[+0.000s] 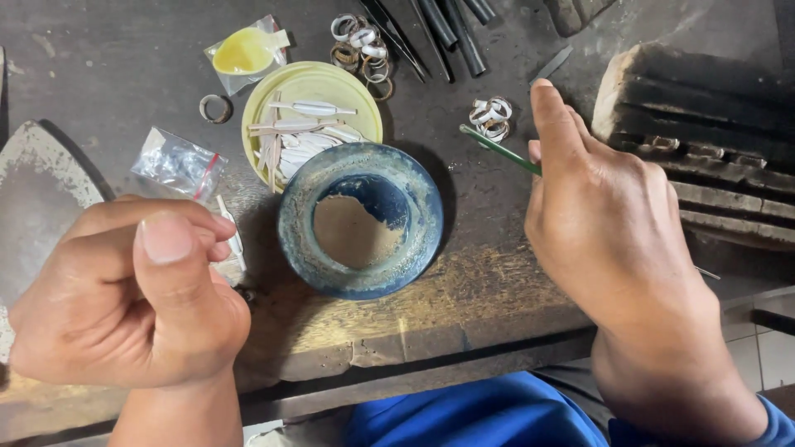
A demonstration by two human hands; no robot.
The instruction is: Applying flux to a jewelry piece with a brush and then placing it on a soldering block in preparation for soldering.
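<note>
My right hand [609, 223] grips a thin green stick [497, 149] whose tip points left toward a cluster of white rings [491, 117]. My left hand [132, 298] is curled at the lower left, thumb pressed against the fingers; whether it pinches something small is hidden. Between the hands sits a blue ceramic bowl [361, 219] with brownish liquid inside. Behind it a yellow dish [310, 108] holds white slivers and pointed pieces.
A dark worn wooden bench [464, 306] carries more rings [360, 45], a single ring [215, 108], two small plastic bags [178, 161], black tool handles [447, 29] and a charred grooved block [712, 149] at right. A grey slab [37, 190] lies at left.
</note>
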